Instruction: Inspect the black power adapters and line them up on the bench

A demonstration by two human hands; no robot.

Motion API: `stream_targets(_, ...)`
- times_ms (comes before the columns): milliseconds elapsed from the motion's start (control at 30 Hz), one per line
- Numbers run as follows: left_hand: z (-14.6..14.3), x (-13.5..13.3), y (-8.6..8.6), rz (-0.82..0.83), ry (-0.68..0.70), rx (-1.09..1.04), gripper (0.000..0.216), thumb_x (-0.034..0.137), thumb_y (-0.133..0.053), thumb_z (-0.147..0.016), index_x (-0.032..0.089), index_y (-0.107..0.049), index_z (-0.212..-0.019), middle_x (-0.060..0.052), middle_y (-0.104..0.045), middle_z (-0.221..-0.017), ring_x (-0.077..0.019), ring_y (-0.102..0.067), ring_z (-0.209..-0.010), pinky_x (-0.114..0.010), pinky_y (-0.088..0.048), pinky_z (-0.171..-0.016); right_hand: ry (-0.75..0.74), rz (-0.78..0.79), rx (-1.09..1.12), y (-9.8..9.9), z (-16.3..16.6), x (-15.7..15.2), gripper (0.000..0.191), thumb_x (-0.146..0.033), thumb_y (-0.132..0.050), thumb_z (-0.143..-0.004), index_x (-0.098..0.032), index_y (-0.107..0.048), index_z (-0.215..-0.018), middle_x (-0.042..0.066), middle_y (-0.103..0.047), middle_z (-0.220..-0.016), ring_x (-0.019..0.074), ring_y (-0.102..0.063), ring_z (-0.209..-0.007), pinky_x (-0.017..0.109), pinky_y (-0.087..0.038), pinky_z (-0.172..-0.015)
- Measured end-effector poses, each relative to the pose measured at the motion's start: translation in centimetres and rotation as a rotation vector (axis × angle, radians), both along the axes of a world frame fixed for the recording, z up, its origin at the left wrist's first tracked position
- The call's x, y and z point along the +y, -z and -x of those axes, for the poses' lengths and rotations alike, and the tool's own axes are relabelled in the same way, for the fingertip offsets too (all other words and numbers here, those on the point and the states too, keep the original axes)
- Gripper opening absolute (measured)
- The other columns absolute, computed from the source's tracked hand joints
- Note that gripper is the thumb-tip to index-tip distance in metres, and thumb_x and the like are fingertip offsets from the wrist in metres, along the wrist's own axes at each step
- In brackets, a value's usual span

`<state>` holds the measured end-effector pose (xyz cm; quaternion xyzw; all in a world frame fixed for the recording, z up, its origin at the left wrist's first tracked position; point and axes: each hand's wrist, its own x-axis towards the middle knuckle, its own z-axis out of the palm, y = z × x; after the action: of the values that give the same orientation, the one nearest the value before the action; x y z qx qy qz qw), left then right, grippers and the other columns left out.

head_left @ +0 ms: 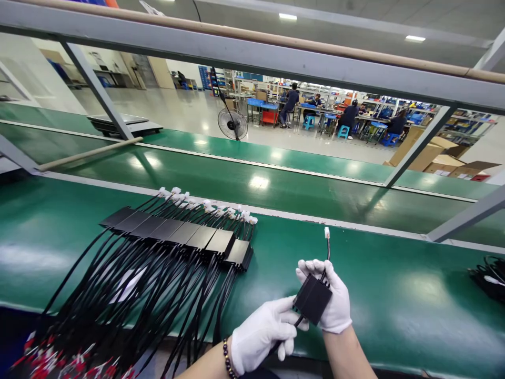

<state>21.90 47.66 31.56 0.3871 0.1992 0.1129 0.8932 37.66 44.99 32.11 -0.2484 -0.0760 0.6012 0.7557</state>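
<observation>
A small black box with cables is held up over the green bench, tilted, between my two white-gloved hands. My right hand is wrapped around its right and far side; a short lead with a white connector sticks out beyond the fingers. My left hand has its fingers closed at the near left edge, around the black cable leaving the box. To the left lie rows of similar black boxes, side by side, with white connectors on the far side and long black cables running toward me.
Red and white cable ends hang at the front left edge. A dark cable bundle lies far right. Metal frame posts rise behind the green bench. Beyond are a fan, a flat scale, cartons and seated people.
</observation>
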Motion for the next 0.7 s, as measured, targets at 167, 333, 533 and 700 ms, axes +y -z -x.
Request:
stream_targets(167, 0.4, -0.1, -0.6, 0.02, -0.003, -0.039, 0.057, 0.012, -0.065, -0.066, 0.014, -0.055, -0.122, -0.008, -0.063, -0.09, -0.0037, -0.053, -0.044, -0.012, -0.039, -0.037, 0.043, 0.108, -0.019, 0.4, -0.3, 0.4, 0.021, -0.033, -0.078, -0.071, -0.015, -0.071, -0.077, 0.005, -0.072, -0.083, 0.0233, -0.067, -0.093, 0.038, -0.051, -0.091)
stream_targets(333, 0.8, 0.0, -1.8, 0.045, -0.001, -0.119, 0.07, 0.016, -0.067, -0.069, 0.019, -0.042, -0.135, -0.01, -0.063, -0.096, -0.0071, -0.059, -0.049, -0.015, -0.046, -0.041, 0.044, 0.301, -0.016, 2.0, -0.2, 1.4, 0.023, -0.033, -0.074, -0.075, -0.012, -0.07, -0.082, 0.008, -0.073, -0.081, 0.0197, -0.07, -0.076, 0.03, -0.058, -0.069)
stream_targets(533, 0.6, 0.1, -1.0, 0.104, -0.005, -0.153, 0.073, 0.014, -0.065, -0.069, 0.021, -0.039, -0.137, -0.011, -0.06, -0.107, -0.0099, -0.064, -0.054, -0.018, -0.052, -0.044, -0.001, 0.315, -0.007, 3.4, -0.1, 1.8, 0.02, -0.029, -0.074, -0.075, -0.013, -0.067, -0.083, 0.006, -0.072, -0.077, 0.0143, -0.067, -0.06, 0.022, -0.054, -0.052)
stream_targets(700, 0.6, -0.2, 0.4, 0.125, -0.016, -0.096, 0.071, 0.025, -0.072, -0.069, 0.018, -0.043, -0.133, -0.01, -0.063, -0.099, -0.0111, -0.064, -0.054, -0.019, -0.052, -0.044, 0.049, 0.269, 0.003, 3.2, -1.2, 2.4, 0.019, -0.031, -0.074, -0.075, -0.014, -0.065, -0.079, 0.002, -0.068, -0.069, 0.0126, -0.064, -0.056, 0.02, -0.052, -0.049)
